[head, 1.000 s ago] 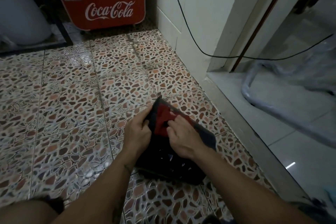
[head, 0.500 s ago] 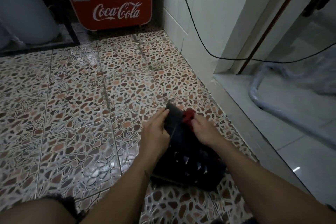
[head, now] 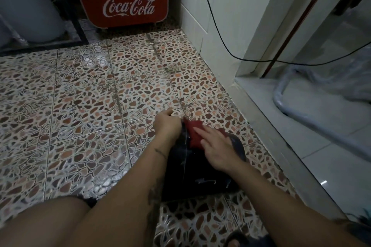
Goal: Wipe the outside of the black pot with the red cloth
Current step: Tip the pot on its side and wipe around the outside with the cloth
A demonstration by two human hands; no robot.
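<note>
The black pot (head: 192, 174) lies tilted on the patterned tile floor in front of me, its dark glossy outside facing up. My left hand (head: 167, 124) grips the pot's far left edge and steadies it. My right hand (head: 215, 147) lies flat, fingers spread, pressing the red cloth (head: 193, 133) against the pot's upper outside. Most of the cloth is under my palm; only its far part shows.
A red Coca-Cola cooler (head: 124, 0) stands at the back. A white wall (head: 216, 16) with a black cable (head: 220, 40) runs along the right, then a raised grey step (head: 281, 146). My bare knee (head: 46, 224) is at the lower left.
My right hand has spread flat and slid the red cloth over the pot's outside, showing more cloth than half a second ago. My left hand shifted further up along the pot's edge.
</note>
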